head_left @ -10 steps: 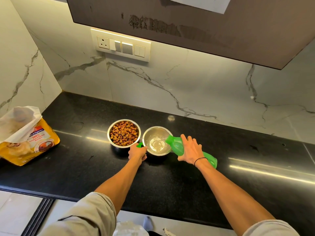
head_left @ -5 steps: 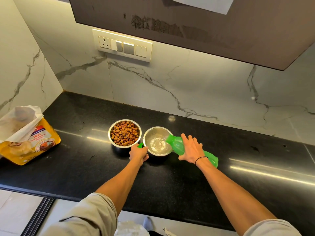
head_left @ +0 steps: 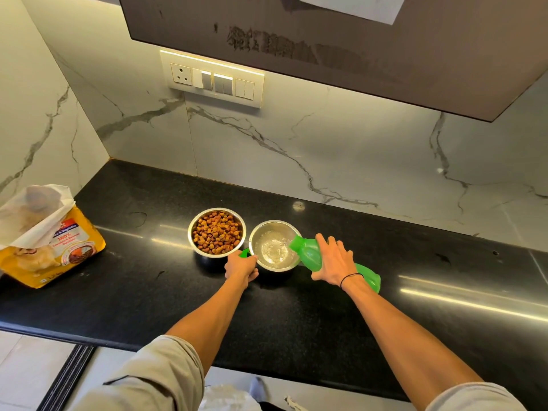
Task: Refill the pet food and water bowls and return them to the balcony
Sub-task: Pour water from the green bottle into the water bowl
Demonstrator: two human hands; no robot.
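Two steel bowls stand side by side on the black counter [head_left: 326,327]. The left bowl [head_left: 217,231] is full of brown kibble. The right bowl [head_left: 274,245] holds clear water that ripples. My right hand [head_left: 333,261] grips a green plastic bottle [head_left: 311,256], tipped so that its mouth is over the right bowl's rim, and water runs in. My left hand [head_left: 240,266] is closed by the near rim of the water bowl, with a small green cap [head_left: 245,253] showing at its fingers.
A yellow pet food bag [head_left: 49,235], open at the top, lies at the counter's left end. A marble wall with a switch panel [head_left: 212,79] backs the counter. A dark cabinet [head_left: 355,40] hangs overhead. The counter's front edge runs below my forearms.
Both hands and the bottle have stayed in place. Water keeps pouring into the right bowl.
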